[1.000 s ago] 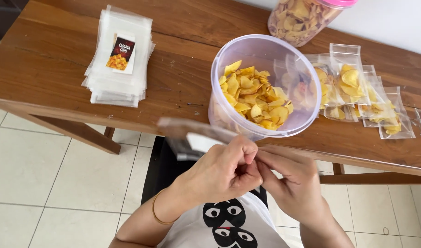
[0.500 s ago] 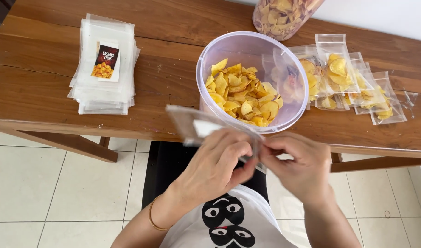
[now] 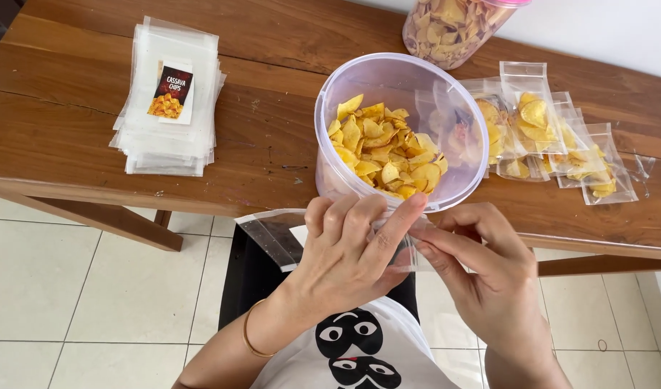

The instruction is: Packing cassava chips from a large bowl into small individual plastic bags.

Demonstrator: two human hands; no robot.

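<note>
On the left of the wooden table (image 3: 71, 137) lies one stack of empty pouches (image 3: 168, 101). Below the table edge, the left hand (image 3: 345, 252) holds one clear pouch (image 3: 273, 234); its long axis runs left to right, and the right hand (image 3: 489, 274) pinches its right end. Just beyond both hands stands one tub of chips (image 3: 399, 133), then one jar (image 3: 449, 25) and several filled pouches (image 3: 554, 137), which I cannot count exactly.

A brown wooden table (image 3: 71, 137) stands on pale floor tiles (image 3: 64, 288) beside a white wall (image 3: 597, 32).
</note>
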